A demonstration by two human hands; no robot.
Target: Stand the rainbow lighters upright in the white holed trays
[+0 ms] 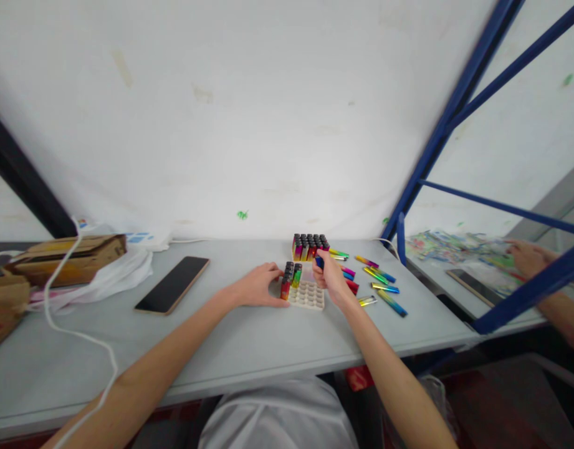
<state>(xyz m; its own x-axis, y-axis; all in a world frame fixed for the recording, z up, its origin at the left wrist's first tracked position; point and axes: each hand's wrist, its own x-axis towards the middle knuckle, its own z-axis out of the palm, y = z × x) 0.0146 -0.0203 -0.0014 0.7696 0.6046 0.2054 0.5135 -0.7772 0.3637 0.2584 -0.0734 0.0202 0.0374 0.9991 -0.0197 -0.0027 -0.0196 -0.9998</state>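
Note:
A white tray (310,297) with round holes lies on the table, and several upright lighters (285,287) fill its left side. My left hand (263,285) rests at the tray's left edge, thumb and fingers apart around the outer lighters. Over the tray's right part, my right hand (330,274) is closed around a lighter with a dark blue end (319,262); the rest of it is hidden by the fingers. Behind stands a full block of lighters (310,247) with black tops. Loose colourful lighters (384,287) lie to the right of my right hand.
A phone (173,285) lies left of my left hand. Cardboard boxes (71,259), plastic bags and a white cable (81,335) are at the far left. A blue metal frame (420,168) rises at the right, and another person's hands (530,259) work beyond it.

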